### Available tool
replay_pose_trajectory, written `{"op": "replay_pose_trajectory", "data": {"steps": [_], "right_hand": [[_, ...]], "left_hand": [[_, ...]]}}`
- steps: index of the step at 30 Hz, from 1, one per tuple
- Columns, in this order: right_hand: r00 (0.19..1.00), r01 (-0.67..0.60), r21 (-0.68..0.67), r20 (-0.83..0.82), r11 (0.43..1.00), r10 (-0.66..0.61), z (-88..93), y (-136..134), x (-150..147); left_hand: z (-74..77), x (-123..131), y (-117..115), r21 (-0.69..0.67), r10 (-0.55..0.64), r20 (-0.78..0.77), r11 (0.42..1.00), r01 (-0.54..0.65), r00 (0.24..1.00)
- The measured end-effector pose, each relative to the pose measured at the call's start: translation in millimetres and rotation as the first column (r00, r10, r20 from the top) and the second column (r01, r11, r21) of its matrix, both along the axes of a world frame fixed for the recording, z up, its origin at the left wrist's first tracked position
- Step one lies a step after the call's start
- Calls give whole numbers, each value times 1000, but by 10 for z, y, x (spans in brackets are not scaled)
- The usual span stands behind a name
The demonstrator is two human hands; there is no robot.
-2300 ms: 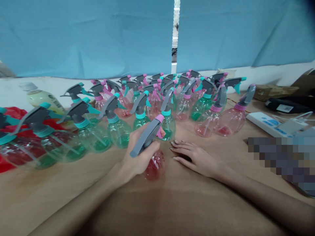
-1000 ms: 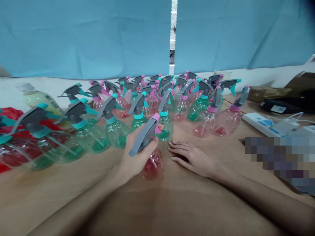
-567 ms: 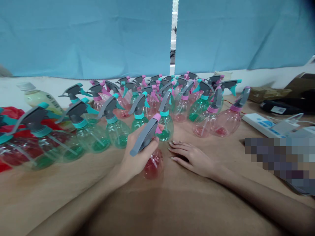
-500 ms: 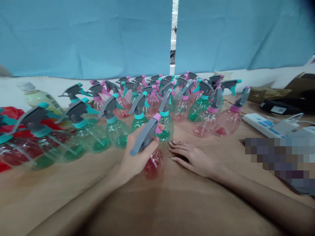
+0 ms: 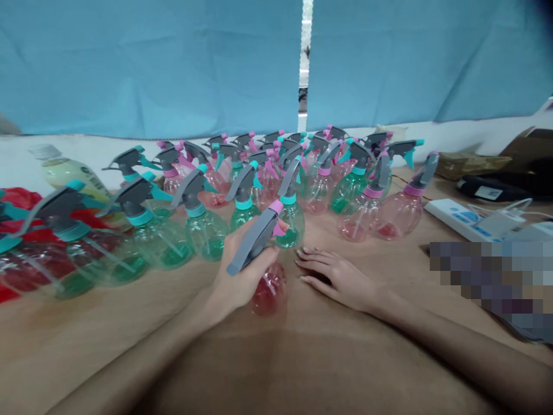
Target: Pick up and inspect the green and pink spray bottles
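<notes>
My left hand (image 5: 242, 259) is wrapped round the neck of a pink spray bottle (image 5: 270, 291), whose grey head with a pink nozzle points away from me. Its neck is hidden by my fingers. To the right of it, my right hand (image 5: 334, 274) lies on the brown table (image 5: 302, 363), fingers stretched out and holding nothing. Just beyond my hands is a green spray bottle (image 5: 290, 225) with a teal collar. Two pink spray bottles stand further right, one of them the outermost pink bottle (image 5: 398, 216). A row of green bottles, including a green spray bottle (image 5: 162, 239), extends to the left.
More spray bottles crowd the back by the white wall, under a blue cloth (image 5: 173, 69). At left lies a drink bottle (image 5: 71, 173) beside red plastic (image 5: 21, 199). A white power strip (image 5: 458, 219) with a plugged-in charger and a black item (image 5: 484, 189) are at right.
</notes>
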State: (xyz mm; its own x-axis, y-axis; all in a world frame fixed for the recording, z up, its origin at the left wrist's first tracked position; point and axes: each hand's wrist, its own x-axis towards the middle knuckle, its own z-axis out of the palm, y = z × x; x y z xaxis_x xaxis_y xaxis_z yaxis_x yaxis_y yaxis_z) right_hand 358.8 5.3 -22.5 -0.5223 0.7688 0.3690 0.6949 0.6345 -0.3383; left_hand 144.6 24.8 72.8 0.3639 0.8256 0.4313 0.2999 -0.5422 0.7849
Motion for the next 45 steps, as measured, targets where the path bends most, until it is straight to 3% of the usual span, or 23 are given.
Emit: {"op": "replay_pose_trajectory", "data": {"steps": [9, 16, 22, 29, 37, 45], "right_hand": [[1000, 3, 4, 13, 1000, -3, -16, 3, 2], [1000, -2, 1, 26, 1000, 2, -11, 1, 2], [999, 10, 4, 41, 1000, -10, -6, 0, -4], [999, 3, 2, 45, 1000, -3, -5, -5, -2], [999, 32, 18, 34, 999, -33, -19, -22, -9], [992, 18, -47, -122, 999, -23, 60, -130, -119]], "left_hand": [[-7, -32, -2, 42, 32, -57, 999, -29, 998], [61, -21, -29, 11, -79, -43, 997, 80, 996], [28, -36, -13, -24, -112, 1, 993, 112, 994], [-11, -12, -8, 24, -6, -19, 1000, 7, 1000], [-69, 11, -17, 8, 34, 17, 999, -34, 999], [-46, 24, -14, -6, 8, 32, 1000, -8, 999]]}}
